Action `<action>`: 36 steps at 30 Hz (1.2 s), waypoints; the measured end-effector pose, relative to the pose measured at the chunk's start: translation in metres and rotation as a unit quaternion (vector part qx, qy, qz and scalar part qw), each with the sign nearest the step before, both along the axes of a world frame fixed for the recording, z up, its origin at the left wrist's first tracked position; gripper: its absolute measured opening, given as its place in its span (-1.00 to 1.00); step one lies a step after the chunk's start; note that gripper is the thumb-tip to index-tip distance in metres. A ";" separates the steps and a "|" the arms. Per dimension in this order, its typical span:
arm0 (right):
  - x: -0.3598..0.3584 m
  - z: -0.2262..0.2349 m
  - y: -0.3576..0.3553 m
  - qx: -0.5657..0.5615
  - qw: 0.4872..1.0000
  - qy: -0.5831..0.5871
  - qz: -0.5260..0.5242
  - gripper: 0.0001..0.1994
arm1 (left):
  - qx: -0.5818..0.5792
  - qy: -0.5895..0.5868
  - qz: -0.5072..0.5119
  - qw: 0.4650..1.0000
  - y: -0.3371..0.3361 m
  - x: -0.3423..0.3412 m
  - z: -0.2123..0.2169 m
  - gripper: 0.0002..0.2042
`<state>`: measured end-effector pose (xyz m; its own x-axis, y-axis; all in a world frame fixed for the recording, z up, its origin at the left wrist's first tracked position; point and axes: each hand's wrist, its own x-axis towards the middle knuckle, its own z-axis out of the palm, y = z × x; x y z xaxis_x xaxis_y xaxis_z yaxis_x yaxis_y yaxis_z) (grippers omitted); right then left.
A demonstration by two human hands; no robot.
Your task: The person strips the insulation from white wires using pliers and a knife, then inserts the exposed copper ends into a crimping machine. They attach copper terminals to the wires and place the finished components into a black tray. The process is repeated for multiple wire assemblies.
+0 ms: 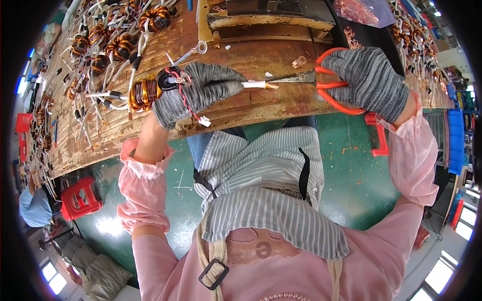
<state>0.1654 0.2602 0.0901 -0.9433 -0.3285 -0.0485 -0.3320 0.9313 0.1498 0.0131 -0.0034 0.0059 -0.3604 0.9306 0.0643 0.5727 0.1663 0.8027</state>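
My left hand (198,93), in a grey knit glove, grips a copper-wound coil (144,93) with a black part and holds one of its white-sleeved wires (257,85) out to the right; bare copper strands show at the wire's tip. My right hand (369,80), also gloved, holds orange-handled scissors (321,83). The scissors' dark blades point left and nearly touch the wire's stripped end. A thin red wire with a small white connector (203,121) hangs from the coil below my left hand.
A worn wooden workbench (251,55) carries many more coils with white leads (110,47) at the left and a loose metal ring terminal (200,48). A bag of copper lugs (359,11) lies at the far right. Red stools (80,197) stand on the green floor, and another person (35,206) is at the left.
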 end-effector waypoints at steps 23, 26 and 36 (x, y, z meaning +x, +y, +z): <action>0.041 -0.072 -0.053 -0.173 0.933 0.203 -0.243 -0.47 | 0.037 -0.057 0.064 0.996 0.018 -0.012 0.006 -0.75; 0.037 -0.081 -0.058 -0.180 0.928 0.216 -0.245 -0.45 | 0.027 -0.101 0.111 0.988 0.019 -0.005 0.010 -0.75; 0.023 -0.083 -0.063 -0.128 0.939 0.158 -0.277 -0.46 | 0.065 -0.073 0.156 0.983 0.022 -0.004 0.002 -0.76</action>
<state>0.1884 0.1973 0.0070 -0.9268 0.2539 0.2767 0.2373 0.9670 -0.0925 0.0095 0.0186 0.0074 -0.6411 0.7606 0.1027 0.3876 0.2054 0.8987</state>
